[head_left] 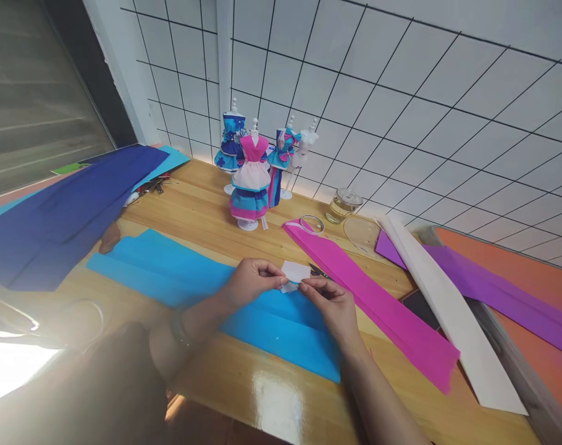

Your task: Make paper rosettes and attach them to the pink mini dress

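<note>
A small blue strip (294, 282) is stretched between my two hands, above a folded blue sheet (281, 327). My left hand (255, 281) pinches its left end between thumb and forefinger. Its right end is pinched by my right hand (331, 303). Just behind the strip lies a small white piece (296, 271), partly covered by the fingertips. Dark scissors (317, 271) show in part behind my right hand, beside a long pink sheet (373, 296).
Small dress forms stand at the back, one in a pink, white and blue dress (250, 179). A glass jar (343, 204) is near the wall. White (452, 309) and purple sheets (498, 290) lie right, dark blue sheets (77, 210) left.
</note>
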The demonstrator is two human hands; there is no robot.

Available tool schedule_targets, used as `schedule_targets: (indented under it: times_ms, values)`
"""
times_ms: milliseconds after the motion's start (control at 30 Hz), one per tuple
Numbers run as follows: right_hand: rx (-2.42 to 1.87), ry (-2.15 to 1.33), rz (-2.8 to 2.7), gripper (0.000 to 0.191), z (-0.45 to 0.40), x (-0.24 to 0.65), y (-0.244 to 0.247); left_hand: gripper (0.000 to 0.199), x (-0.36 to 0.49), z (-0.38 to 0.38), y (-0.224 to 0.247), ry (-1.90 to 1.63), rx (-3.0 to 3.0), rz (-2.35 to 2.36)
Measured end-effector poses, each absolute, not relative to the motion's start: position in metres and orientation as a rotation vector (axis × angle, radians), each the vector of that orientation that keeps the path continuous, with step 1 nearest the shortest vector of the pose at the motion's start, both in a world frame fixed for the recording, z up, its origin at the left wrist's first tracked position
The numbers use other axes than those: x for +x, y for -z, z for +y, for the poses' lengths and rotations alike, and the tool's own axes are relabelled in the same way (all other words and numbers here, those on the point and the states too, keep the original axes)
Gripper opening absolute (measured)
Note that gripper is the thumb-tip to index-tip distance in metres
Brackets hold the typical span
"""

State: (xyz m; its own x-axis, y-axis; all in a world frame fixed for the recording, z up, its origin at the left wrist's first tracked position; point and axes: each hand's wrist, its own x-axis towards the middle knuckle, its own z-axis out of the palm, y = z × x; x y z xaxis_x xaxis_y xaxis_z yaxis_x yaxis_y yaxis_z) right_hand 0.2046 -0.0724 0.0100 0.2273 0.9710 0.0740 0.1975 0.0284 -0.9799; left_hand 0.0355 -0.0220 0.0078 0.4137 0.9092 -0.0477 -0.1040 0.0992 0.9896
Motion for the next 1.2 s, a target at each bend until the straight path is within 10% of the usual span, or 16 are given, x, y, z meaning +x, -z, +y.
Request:
schedule_targets:
  times_ms: [1200]
  values:
    - [-1.354,-0.604,-1.503,0.012,-0.0729,0.2080,-0.0035,0.019,0.0365,-0.0218,0.0022,-0.903,1.471,0.855]
